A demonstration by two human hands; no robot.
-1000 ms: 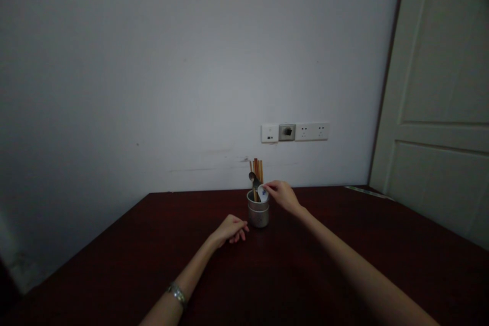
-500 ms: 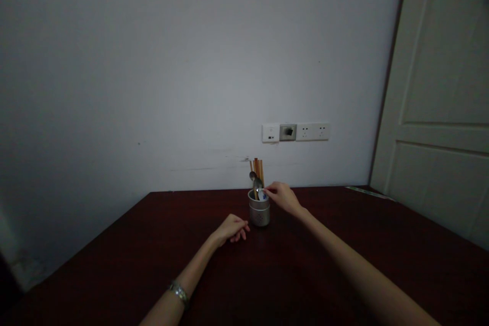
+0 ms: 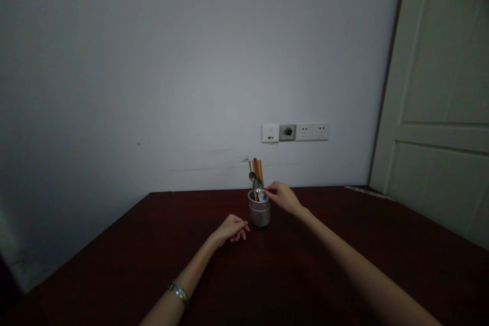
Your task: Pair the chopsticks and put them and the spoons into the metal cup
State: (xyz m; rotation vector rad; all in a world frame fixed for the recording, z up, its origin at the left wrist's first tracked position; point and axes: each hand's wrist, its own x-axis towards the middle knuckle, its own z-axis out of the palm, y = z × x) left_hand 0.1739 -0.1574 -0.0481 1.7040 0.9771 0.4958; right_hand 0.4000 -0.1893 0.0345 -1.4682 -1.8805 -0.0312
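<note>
A small metal holder stands on the dark red table near the wall. Wooden chopsticks and metal spoons stick up out of it. My right hand reaches over the holder's rim and pinches a white ceramic spoon with a blue mark, which sits low in the holder. My left hand rests on the table just left of the holder with its fingers curled under, holding nothing. A metal bracelet is on my left wrist.
A white wall rises behind the table, with a row of sockets above the holder. A pale door stands at the right, beyond the table's right edge.
My right hand has lowered the white spoon a little deeper into the holder. My left hand has stayed where it was.
</note>
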